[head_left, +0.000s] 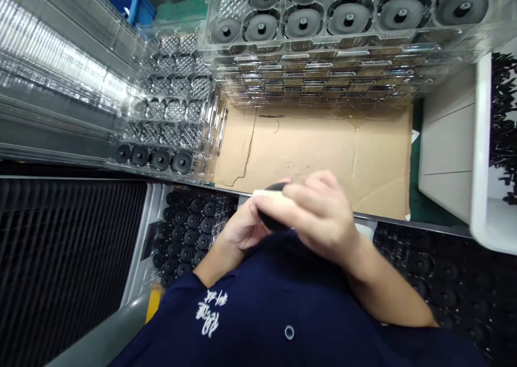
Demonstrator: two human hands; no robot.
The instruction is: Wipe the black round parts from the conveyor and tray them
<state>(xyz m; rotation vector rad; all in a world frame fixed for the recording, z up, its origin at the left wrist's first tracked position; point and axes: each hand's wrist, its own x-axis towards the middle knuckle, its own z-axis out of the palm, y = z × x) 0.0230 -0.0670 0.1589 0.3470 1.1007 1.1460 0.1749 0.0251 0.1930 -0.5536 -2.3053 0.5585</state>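
Close to my chest, my left hand point(245, 224) is closed around a black disc point(272, 223), which is tilted and partly covered by my fingers. My right hand point(325, 216) reaches across it from the other side, fingers bent and slightly blurred. Against the disc's upper side lies a pale, flat-looking piece point(267, 194), apparently pinched by the right hand; its kind cannot be made out. Beyond both hands is the brown cardboard point(307, 151) on the bench. Black discs with a central stub, similar in look, sit in a clear plastic tray point(331, 39) at the back.
Stacked clear trays point(177, 87) stand at the left, one row bearing black discs point(161, 159). More discs point(188, 237) fill a tray below the bench edge. To the right, a white bin point(480, 157) holds small black parts point(504, 135). A blue bin point(139, 6) is at the back left.
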